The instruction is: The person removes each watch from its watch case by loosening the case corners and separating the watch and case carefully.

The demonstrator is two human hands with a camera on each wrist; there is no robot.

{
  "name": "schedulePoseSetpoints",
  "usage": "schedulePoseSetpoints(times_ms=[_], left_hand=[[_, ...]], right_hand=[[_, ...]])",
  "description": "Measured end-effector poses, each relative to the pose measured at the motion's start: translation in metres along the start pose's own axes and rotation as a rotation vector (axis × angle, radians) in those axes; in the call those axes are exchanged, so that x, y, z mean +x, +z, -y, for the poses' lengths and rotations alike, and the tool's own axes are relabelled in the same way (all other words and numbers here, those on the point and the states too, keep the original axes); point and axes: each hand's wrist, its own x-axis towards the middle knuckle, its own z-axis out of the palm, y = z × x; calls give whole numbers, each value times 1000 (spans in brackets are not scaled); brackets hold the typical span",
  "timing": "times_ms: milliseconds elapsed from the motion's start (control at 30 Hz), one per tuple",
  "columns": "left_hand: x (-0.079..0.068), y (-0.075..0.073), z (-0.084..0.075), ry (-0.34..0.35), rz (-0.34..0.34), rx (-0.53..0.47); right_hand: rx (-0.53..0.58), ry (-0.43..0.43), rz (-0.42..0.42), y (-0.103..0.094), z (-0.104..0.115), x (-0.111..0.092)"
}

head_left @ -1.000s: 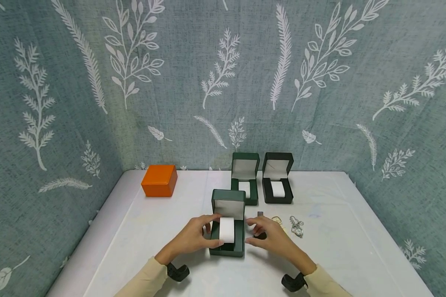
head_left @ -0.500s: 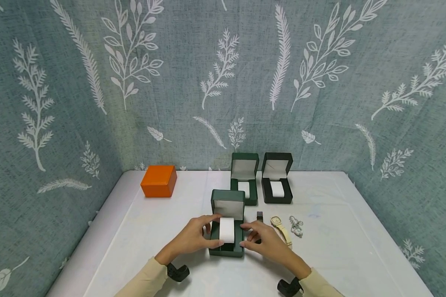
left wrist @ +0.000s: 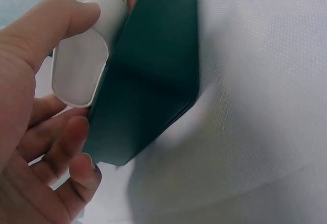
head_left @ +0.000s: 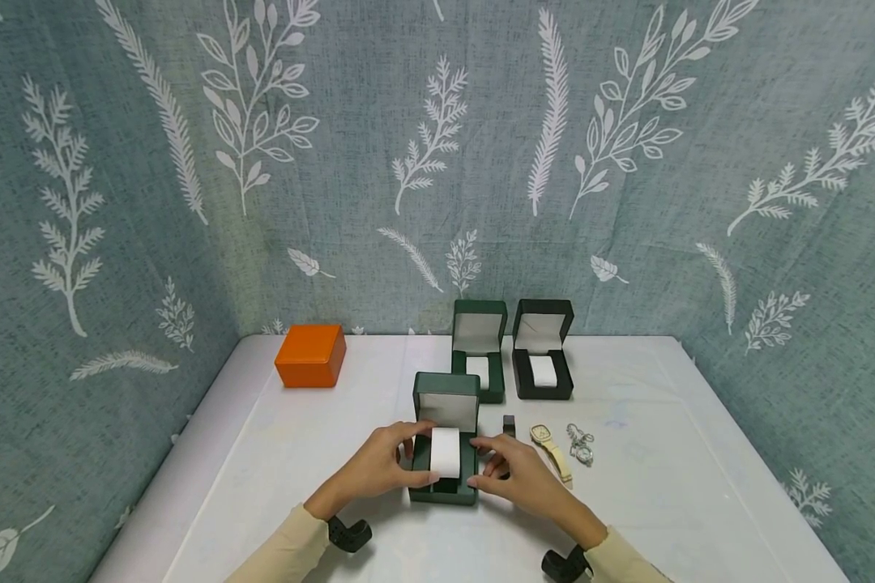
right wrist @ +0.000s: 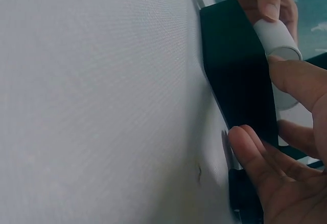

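Note:
A dark green watch box (head_left: 447, 494) stands with its lid up in front of the person. In it sits a white watch cushion (head_left: 446, 452). My left hand (head_left: 386, 460) holds this cushion between thumb and fingers; the thumb (left wrist: 84, 17) lies on the cushion's near end in the left wrist view. My right hand (head_left: 521, 474) grips the box's right rim, its thumb (right wrist: 294, 78) at the top edge. Partly covered by the right hand is a dark strap (head_left: 509, 424). To its right lie a gold watch (head_left: 552, 453) and a silver chain-like watch (head_left: 581, 445).
Behind stand a second green watch box (head_left: 488, 389) and a black one (head_left: 554, 392), both with lids raised and white cushions inside. An orange box (head_left: 310, 356) sits at the back left of the white-covered table (head_left: 671, 486). Patterned cloth hangs around the table.
My right hand has moved left onto the green box's right rim, uncovering the gold watch. My left hand stays at the cushion.

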Motion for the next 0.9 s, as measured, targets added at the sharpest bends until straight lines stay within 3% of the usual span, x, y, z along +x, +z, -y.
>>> schedulePoseSetpoints(times_ms=[500, 900], left_hand=[[4, 4, 2, 43, -17, 15], [1, 10, 5, -7, -90, 23]], right_hand=[[-1, 10, 9, -1, -1, -1], [10, 13, 18, 0, 0, -1]])
